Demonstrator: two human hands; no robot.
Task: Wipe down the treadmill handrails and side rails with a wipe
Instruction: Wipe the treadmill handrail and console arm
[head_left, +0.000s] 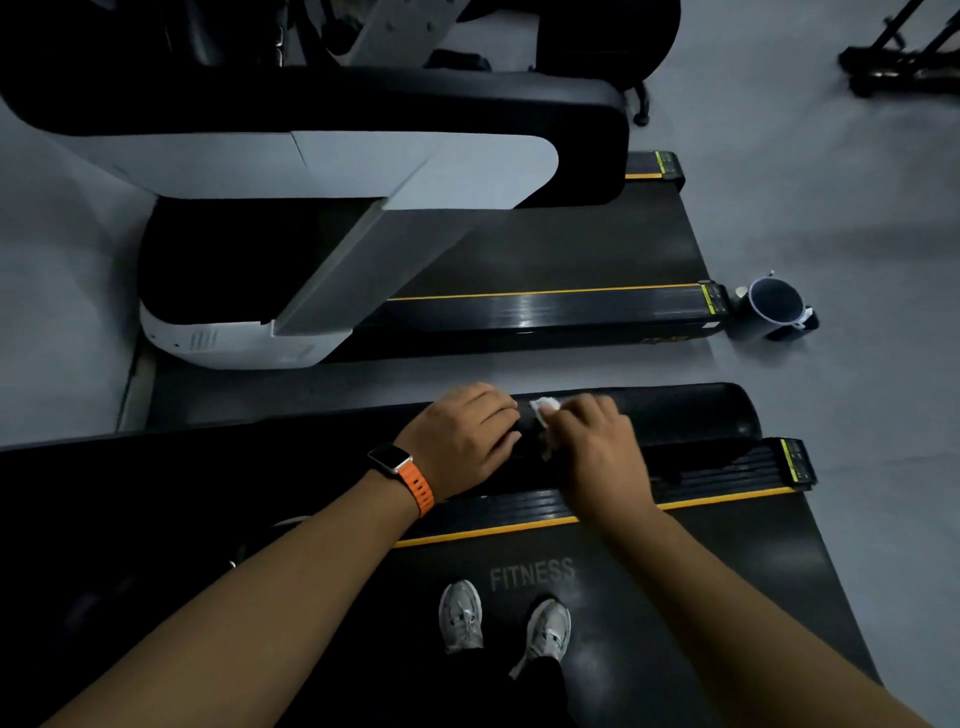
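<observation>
Both on the handrail (675, 410) — left hand (462, 436) fingers curled round it, right hand (597, 449) fingers pinching the wipe (545, 407).

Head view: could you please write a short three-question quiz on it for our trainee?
1. True or false: the wipe lies on the belt.
2. Which hand holds the wipe? A. left B. right C. neither
3. Fill in: the word printed on the belt is ____.
Key: 1. False: the right hand holds it against the handrail. 2. B. 3. FITNESS.
</observation>
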